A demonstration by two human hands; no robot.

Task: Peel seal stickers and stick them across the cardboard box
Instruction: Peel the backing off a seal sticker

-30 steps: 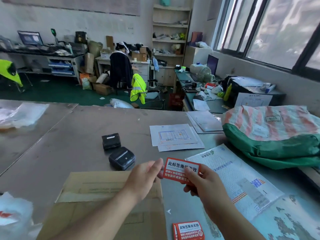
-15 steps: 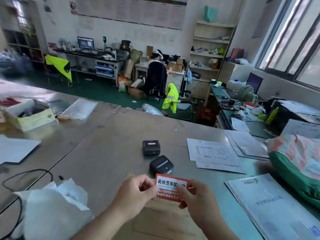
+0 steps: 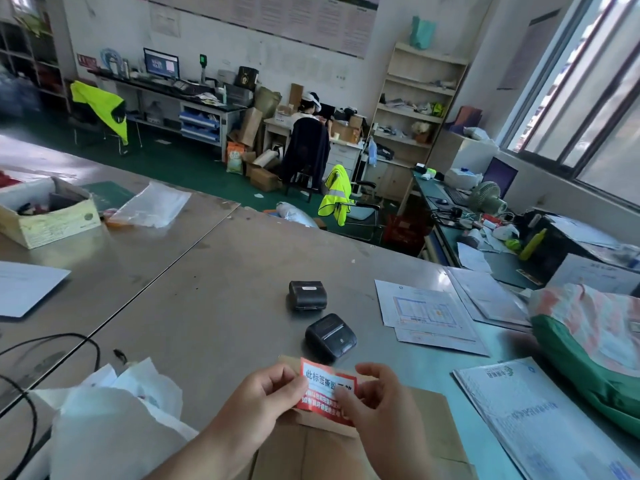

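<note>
A red and white seal sticker (image 3: 325,388) with printed characters is held up between both hands, just above the brown cardboard box (image 3: 408,441) lying flat at the table's near edge. My left hand (image 3: 268,396) pinches the sticker's left edge. My right hand (image 3: 377,403) grips its right side, with the thumb over the lower right corner. The box's nearer part is hidden by my arms.
Two black label printers (image 3: 330,336) (image 3: 307,295) sit just beyond the box. Printed papers (image 3: 429,313) and a white mailer (image 3: 540,417) lie right, beside a green and striped bag (image 3: 588,344). White plastic wrap (image 3: 114,420) and a black cable (image 3: 31,393) lie left.
The view has swung left and upward, showing more of the left table. Both hands kept hold of the sticker and brought it lower, closer to the box; the right thumb now covers its corner.
</note>
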